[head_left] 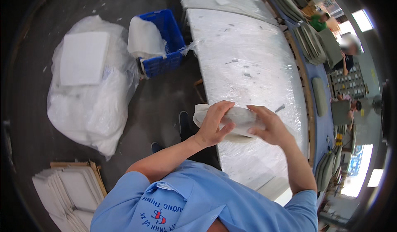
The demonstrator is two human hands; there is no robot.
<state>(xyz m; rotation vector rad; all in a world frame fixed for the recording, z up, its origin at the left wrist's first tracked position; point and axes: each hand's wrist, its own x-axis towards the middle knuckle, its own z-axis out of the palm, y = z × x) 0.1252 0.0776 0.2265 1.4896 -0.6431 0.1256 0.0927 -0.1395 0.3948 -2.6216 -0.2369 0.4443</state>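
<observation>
My two hands grip a pale, rounded bundle (240,116) that looks like a cushion or folded foam wrapped in thin, see-through film. My left hand (215,125) curves over its left end, thumb on the near side. Around the right end bend the fingers of my right hand (269,126), with the thumb also on the near side. The bundle is over the near left edge of a work table (256,54) covered in clear plastic film. Beneath it shows a beige, curved edge; whether that is part of the same piece I cannot tell.
Left of the table stands a blue plastic crate (159,66) with white foam sheets (144,37) hanging over its rim. A large plastic bag (89,112) lies beyond it. Stacked pale panels (74,190) are at lower left. Grey-green cushions (308,44) line a blue bench; several people work behind.
</observation>
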